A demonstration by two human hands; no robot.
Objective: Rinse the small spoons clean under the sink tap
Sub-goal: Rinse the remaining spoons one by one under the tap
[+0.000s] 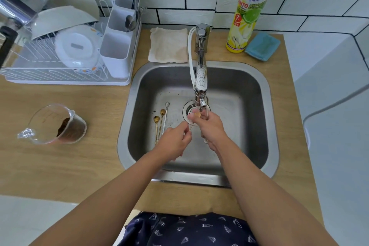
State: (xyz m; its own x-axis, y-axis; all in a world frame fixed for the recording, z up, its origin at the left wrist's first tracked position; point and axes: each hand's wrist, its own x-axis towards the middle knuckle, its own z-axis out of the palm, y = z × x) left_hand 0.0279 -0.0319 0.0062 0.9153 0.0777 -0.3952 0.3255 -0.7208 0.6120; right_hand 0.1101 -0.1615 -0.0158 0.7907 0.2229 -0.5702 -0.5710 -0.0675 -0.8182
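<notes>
Small gold-coloured metal teaspoon point(196, 115) sits under the chrome tap spout point(202, 104), over the drain at the middle of the steel sink basin point(235, 86). Judging by looks: light, rigid, thin-stemmed, slick when wet. Best held by the handle, bowl left free for the water.

Left hand point(175, 140) pinches the thin handle end between fingertips. Right hand point(209, 124) is curled around the bowl end, thumb on the bowl; looks like rubbing, can't tell for sure.

Two more gold spoons point(158, 126) and a slim silver-coloured utensil point(165, 118) lie on the basin floor near the left wall, apparently not yet rinsed.
</notes>
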